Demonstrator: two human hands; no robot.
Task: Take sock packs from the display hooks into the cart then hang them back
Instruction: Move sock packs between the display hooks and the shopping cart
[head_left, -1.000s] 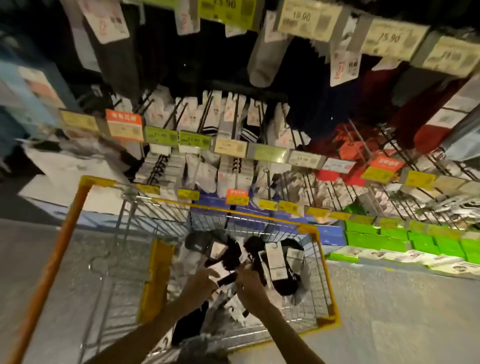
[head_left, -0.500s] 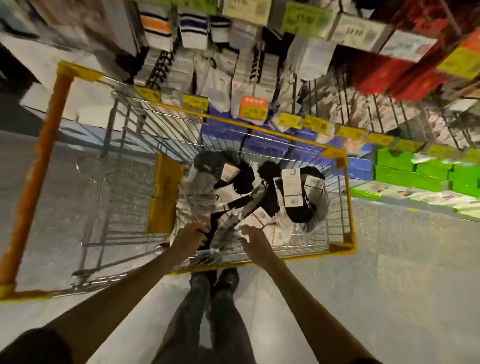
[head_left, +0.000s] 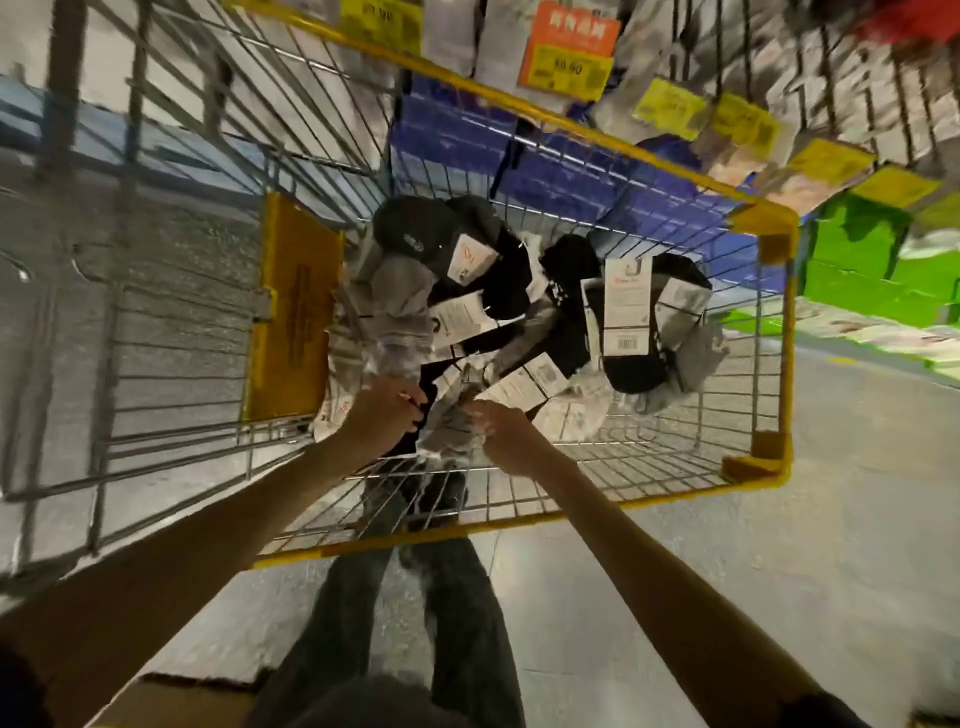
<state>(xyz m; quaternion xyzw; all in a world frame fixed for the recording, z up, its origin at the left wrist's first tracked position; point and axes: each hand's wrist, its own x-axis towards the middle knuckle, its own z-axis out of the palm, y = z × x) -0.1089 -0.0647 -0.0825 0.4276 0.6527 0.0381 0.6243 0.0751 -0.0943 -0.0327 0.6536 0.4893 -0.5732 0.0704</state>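
– Sock packs (head_left: 524, 312): what do we record at the hands?
– We note the right hand (head_left: 506, 434) at lower centre of the frame, fingers curled round a crumpled grey pack (head_left: 452, 431) at the near edge of the pile. The left hand (head_left: 382, 418) lies just left of it, knuckles up, fingers bent against a clear-wrapped pack (head_left: 384, 358). Motion blur prevents us from telling whether it grips.
– And the remaining packs?
– We find them heaped in the cart (head_left: 766, 221) at centre frame: black and grey socks with white card labels, overlapping. One barcode label (head_left: 626, 306) lies face up at centre right.
– Outward from there?
– We log a yellow panel (head_left: 293, 306) on the wire wall left of the pile. Across the top of the frame, beyond the cart's yellow rim, are blurred hanging packs (head_left: 654, 41) with yellow price tags (head_left: 670, 106) and one orange tag (head_left: 569, 49). Blue boxes (head_left: 561, 166) show through the far wire, and green boxes (head_left: 872, 260) stand at upper right. Dark trouser legs (head_left: 462, 613) and grey floor (head_left: 753, 545) fill the lower frame.
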